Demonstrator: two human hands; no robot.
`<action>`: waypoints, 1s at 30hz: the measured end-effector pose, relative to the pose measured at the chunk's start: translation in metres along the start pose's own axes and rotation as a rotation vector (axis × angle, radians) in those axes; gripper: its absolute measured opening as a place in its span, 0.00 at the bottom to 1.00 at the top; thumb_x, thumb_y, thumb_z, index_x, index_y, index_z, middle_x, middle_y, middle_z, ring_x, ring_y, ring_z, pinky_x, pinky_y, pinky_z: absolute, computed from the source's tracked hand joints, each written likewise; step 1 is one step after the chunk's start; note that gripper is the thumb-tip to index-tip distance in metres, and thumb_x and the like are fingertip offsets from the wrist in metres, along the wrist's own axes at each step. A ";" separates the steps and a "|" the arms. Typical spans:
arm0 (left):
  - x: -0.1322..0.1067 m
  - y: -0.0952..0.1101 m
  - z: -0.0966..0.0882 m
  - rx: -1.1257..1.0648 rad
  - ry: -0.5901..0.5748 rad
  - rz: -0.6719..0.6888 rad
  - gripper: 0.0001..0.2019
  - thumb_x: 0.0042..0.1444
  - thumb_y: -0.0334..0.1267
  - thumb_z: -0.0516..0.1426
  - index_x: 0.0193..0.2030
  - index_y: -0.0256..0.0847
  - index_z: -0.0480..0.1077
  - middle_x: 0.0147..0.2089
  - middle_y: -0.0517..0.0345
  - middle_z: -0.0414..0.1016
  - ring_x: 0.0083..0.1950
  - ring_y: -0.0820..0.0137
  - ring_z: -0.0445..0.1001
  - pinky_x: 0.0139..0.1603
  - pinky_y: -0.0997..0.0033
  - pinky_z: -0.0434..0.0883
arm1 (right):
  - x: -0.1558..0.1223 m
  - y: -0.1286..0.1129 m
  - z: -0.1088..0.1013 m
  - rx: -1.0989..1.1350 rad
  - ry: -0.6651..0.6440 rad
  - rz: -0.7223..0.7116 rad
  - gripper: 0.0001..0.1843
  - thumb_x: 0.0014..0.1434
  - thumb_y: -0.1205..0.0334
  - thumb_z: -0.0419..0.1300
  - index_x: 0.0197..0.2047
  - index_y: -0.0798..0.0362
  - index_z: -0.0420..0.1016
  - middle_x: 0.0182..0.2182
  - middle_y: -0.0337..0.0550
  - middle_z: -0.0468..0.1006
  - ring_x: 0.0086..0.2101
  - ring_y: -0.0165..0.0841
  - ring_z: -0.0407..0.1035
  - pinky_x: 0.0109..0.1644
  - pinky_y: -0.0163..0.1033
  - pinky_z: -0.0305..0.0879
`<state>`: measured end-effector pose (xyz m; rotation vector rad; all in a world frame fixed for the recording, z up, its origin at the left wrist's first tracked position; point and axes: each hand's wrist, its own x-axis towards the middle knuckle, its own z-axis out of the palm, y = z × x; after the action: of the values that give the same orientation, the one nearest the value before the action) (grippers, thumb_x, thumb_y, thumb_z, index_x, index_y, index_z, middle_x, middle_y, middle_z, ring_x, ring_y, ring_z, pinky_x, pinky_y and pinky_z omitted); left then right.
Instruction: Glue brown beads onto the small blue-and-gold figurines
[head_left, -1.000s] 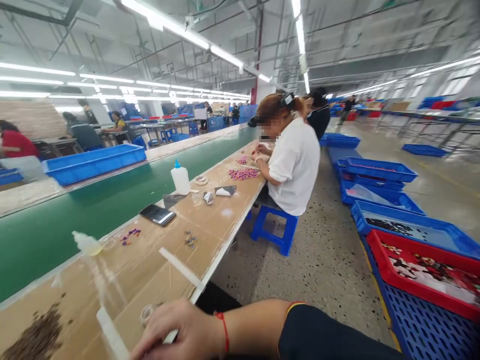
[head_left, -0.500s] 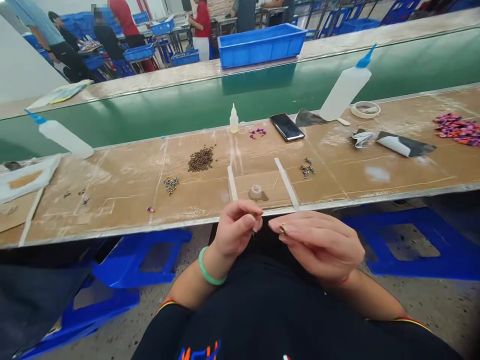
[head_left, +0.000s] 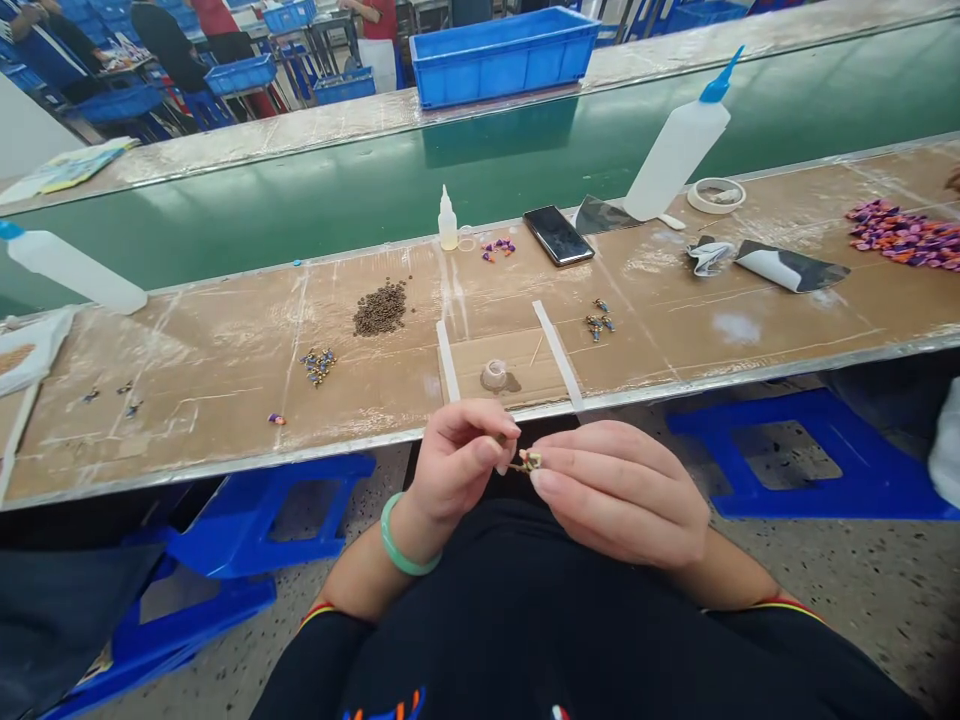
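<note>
My left hand (head_left: 466, 458), with a pale green bangle at the wrist, is closed in a pinch in front of my body. A thin, stick-like tip (head_left: 517, 467) shows at its fingertips; the rest is hidden by the fingers. Close beside it, my right hand (head_left: 626, 490) pinches a small painted piece (head_left: 531, 461) between thumb and fingers, cream and gold with a touch of red. The tip meets the piece or lies just at it; I cannot tell which. Beyond the hands, a small round cup (head_left: 494, 374) stands on cardboard between two white tape strips, beside a thin wooden stick (head_left: 536, 350).
On the bench lie a heap of small brown discs (head_left: 380, 308), blue-gold pieces (head_left: 319, 366), more pieces (head_left: 599, 322), a phone (head_left: 559, 235) and a purple-orange pile (head_left: 904, 235). A small dropper bottle (head_left: 448, 222) and large squeeze bottle (head_left: 679, 150) stand behind. Blue stools (head_left: 817, 450) flank me.
My two hands have come closer together, bringing the thin tip up to the small painted piece. The camera view has shifted, so the bench things sit slightly higher and further left.
</note>
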<state>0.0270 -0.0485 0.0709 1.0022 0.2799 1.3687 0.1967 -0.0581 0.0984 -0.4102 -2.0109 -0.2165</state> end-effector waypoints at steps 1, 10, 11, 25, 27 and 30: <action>0.000 0.000 0.000 0.006 0.000 0.002 0.07 0.58 0.44 0.66 0.35 0.44 0.80 0.23 0.65 0.65 0.21 0.79 0.57 0.23 0.78 0.58 | 0.000 0.000 0.000 0.012 0.000 0.003 0.09 0.66 0.74 0.61 0.40 0.51 0.78 0.39 0.40 0.85 0.44 0.32 0.81 0.44 0.32 0.84; 0.001 0.006 0.003 0.117 -0.045 0.091 0.05 0.60 0.42 0.65 0.38 0.45 0.82 0.23 0.62 0.69 0.23 0.77 0.63 0.26 0.75 0.63 | -0.005 0.000 0.020 0.390 0.217 0.185 0.15 0.65 0.76 0.59 0.53 0.55 0.76 0.39 0.47 0.84 0.42 0.33 0.81 0.42 0.37 0.83; 0.000 0.007 0.003 0.144 -0.045 0.111 0.05 0.60 0.42 0.65 0.39 0.45 0.82 0.24 0.62 0.71 0.23 0.77 0.63 0.27 0.75 0.63 | -0.005 -0.001 0.024 0.447 0.258 0.225 0.15 0.66 0.74 0.59 0.54 0.54 0.76 0.40 0.46 0.84 0.41 0.33 0.80 0.41 0.38 0.83; 0.001 0.017 0.008 0.321 -0.078 0.198 0.08 0.62 0.42 0.63 0.46 0.48 0.82 0.25 0.62 0.68 0.25 0.75 0.63 0.27 0.73 0.62 | -0.002 -0.015 0.045 1.033 0.445 0.607 0.03 0.70 0.61 0.63 0.43 0.47 0.72 0.37 0.37 0.82 0.36 0.28 0.78 0.39 0.34 0.81; 0.001 0.017 0.009 0.333 -0.071 0.201 0.08 0.62 0.42 0.63 0.45 0.49 0.82 0.25 0.62 0.68 0.25 0.76 0.62 0.27 0.73 0.62 | -0.001 -0.015 0.045 1.011 0.447 0.614 0.05 0.70 0.60 0.63 0.41 0.47 0.70 0.35 0.35 0.81 0.34 0.28 0.77 0.38 0.33 0.80; 0.001 0.017 0.010 0.346 -0.081 0.209 0.07 0.62 0.41 0.63 0.45 0.48 0.82 0.24 0.63 0.66 0.24 0.77 0.61 0.26 0.74 0.61 | -0.001 -0.016 0.045 1.005 0.447 0.614 0.06 0.70 0.59 0.63 0.40 0.47 0.70 0.35 0.35 0.81 0.33 0.27 0.77 0.38 0.32 0.80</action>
<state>0.0230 -0.0542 0.0893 1.4026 0.3668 1.4941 0.1535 -0.0581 0.0774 -0.2634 -1.2537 0.9644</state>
